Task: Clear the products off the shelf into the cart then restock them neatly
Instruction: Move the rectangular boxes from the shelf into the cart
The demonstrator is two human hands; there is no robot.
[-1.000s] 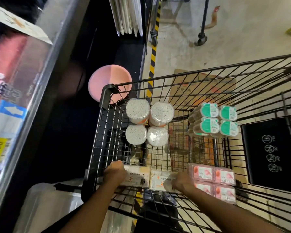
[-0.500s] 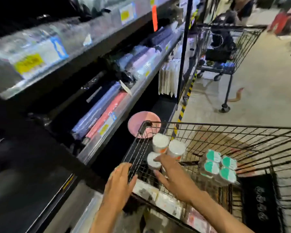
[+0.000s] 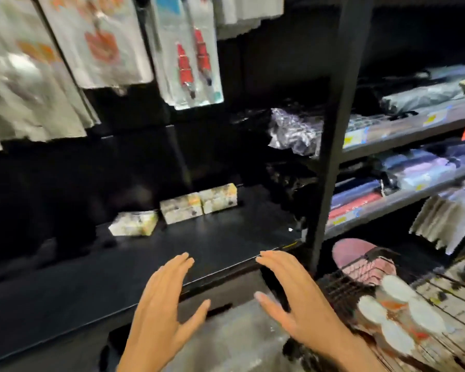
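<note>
Three pale printed boxes (image 3: 191,209) lie at the back of a wide black shelf (image 3: 118,267). My left hand (image 3: 164,304) and my right hand (image 3: 293,299) hover side by side over the shelf's front edge, fingers straight and spread, holding nothing. The black wire cart (image 3: 344,285) stands at the lower right. Several round white-lidded tubs (image 3: 397,310) sit inside it.
Bagged goods (image 3: 97,41) hang on pegs above the shelf. A black upright post (image 3: 336,146) divides it from the shelves on the right, which hold folded wrapped goods (image 3: 419,170). A pink round item (image 3: 360,259) lies low beside the cart.
My view swung from the cart up and left to the shelf. Both hands left the cart and now hover open in front of the shelf edge.
</note>
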